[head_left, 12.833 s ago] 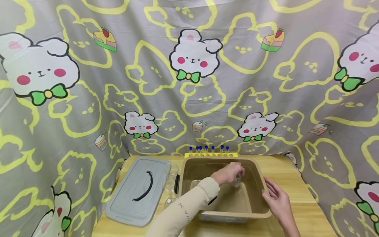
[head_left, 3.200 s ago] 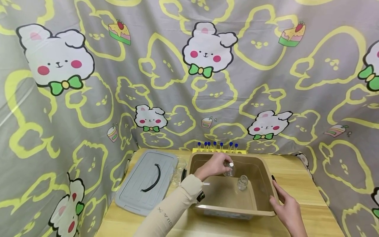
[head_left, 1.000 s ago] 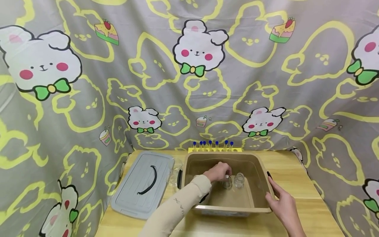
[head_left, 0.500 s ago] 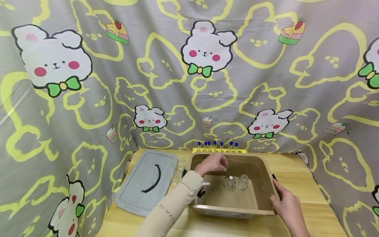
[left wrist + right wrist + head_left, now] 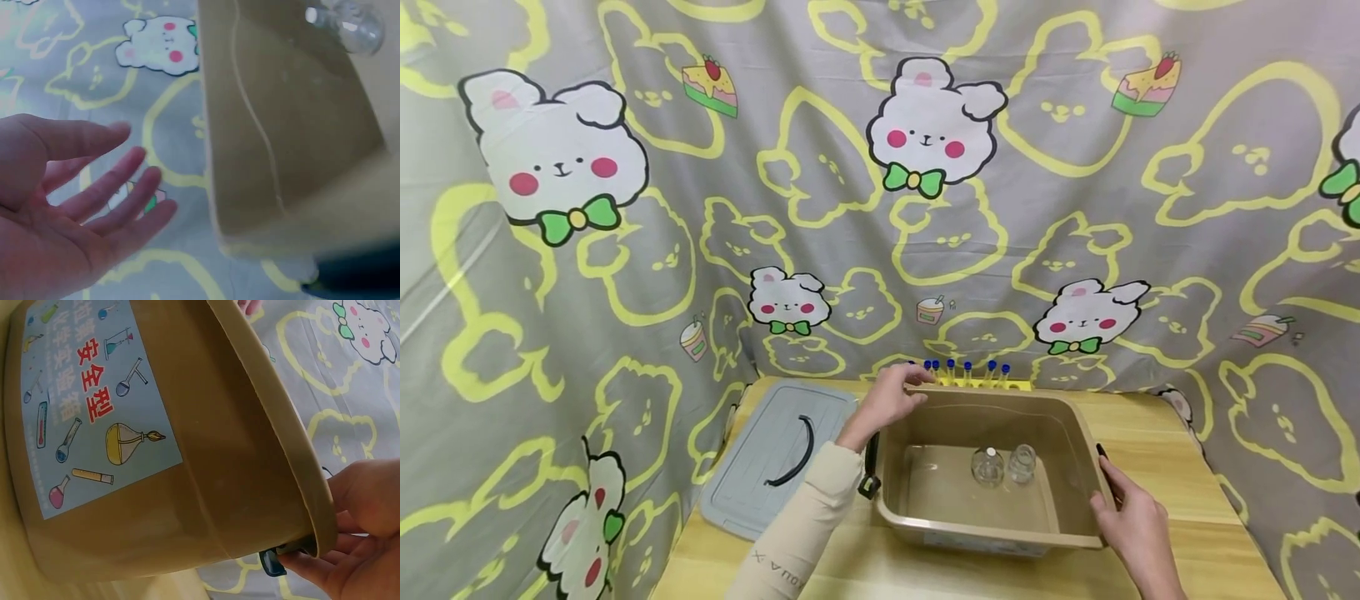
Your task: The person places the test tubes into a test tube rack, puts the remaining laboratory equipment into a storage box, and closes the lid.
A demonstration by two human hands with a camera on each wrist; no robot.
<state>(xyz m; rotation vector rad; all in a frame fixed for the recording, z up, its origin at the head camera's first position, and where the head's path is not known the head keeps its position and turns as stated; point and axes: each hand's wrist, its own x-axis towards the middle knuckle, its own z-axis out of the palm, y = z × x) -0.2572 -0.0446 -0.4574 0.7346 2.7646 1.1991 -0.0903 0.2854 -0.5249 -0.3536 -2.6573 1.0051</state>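
My left hand (image 5: 891,396) hovers above the back left corner of a brown plastic storage box (image 5: 988,537), holding nothing. In the left wrist view its fingers (image 5: 119,194) are spread and slightly bent, beside the box wall. Inside the box stand a round glass vessel (image 5: 987,468) with a white top and, to its right, a clear glass jar (image 5: 1022,464). My right hand (image 5: 1131,517) grips the box's right rim; in the right wrist view the thumb lies at the rim and the fingers reach underneath, by a black latch (image 5: 273,562).
A grey lid (image 5: 775,458) with a black handle lies left of the box. Behind the box stands a yellow rack (image 5: 1018,385) with several blue-capped tubes (image 5: 967,372). A printed label (image 5: 94,406) covers the box front. A patterned curtain (image 5: 955,242) encloses the wooden table (image 5: 1150,433).
The left hand has let go of the white-topped glass vessel, leaving it beside the jar placed earlier, and has moved left and up out of the box. The right hand stays on the rim.
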